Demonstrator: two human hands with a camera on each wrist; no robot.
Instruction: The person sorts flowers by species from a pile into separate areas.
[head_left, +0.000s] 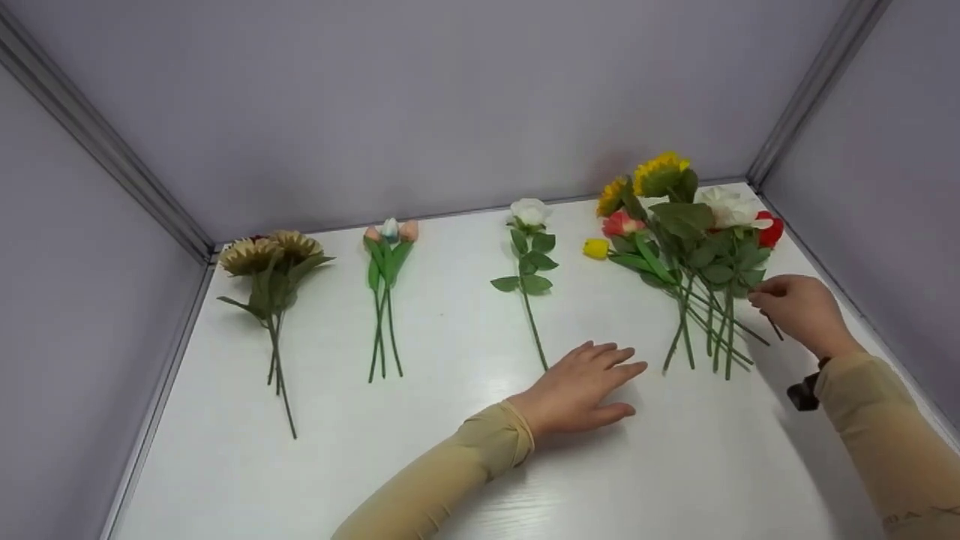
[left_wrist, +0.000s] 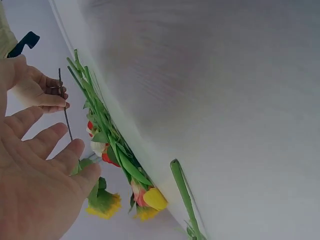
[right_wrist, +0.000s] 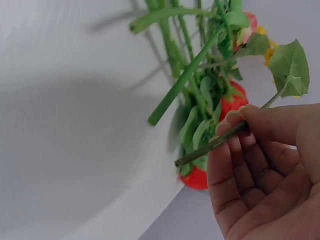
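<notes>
My right hand (head_left: 772,304) pinches a thin dark green flower stem (right_wrist: 220,142) between thumb and fingers, at the right edge of a mixed pile of artificial flowers (head_left: 690,247) holding sunflowers, roses and a yellow bud. The stem leads up to a green leaf (right_wrist: 291,64); I cannot tell which bloom it belongs to. My left hand (head_left: 600,379) lies flat on the white table (head_left: 450,465) with straight fingers, holding nothing. It sits just right of the lower end of a single white rose (head_left: 530,214) and left of the pile's stem ends.
Laid out in a row to the left are a pair of brown sunflowers (head_left: 271,253) and a small bunch of tulip buds (head_left: 388,232). Grey walls with metal corner posts close the table in on the left, back and right.
</notes>
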